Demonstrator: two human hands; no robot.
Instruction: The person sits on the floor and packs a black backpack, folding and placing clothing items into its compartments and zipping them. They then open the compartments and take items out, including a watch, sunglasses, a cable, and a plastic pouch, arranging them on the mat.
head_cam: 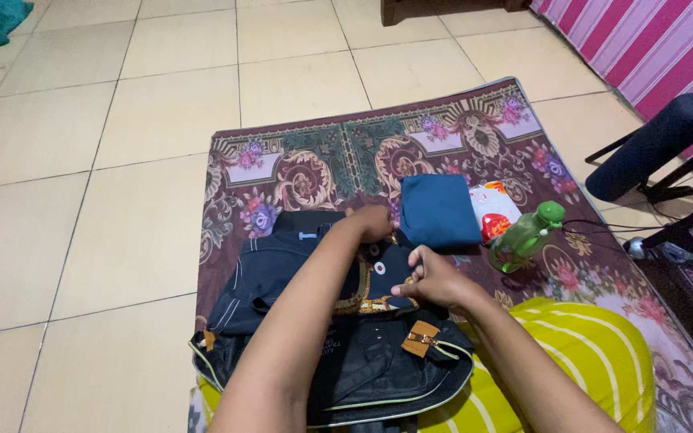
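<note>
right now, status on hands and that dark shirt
Left hand pressing the dark shirt flat. Right hand pinching its edge. Bag just below; blue cloth and bottle beside.

A backpack (346,365) lies at the frame's lower centre on a rug (314,160), a folded garment (298,265) just above it. Right of the garment sit a folded cloth (439,211), then a packet (492,210) and a bottle (527,236).

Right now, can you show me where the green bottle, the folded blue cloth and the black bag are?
green bottle (523,240), head view, middle of its body
folded blue cloth (439,210), head view, centre of its top
black bag (378,373), head view, front panel
</note>
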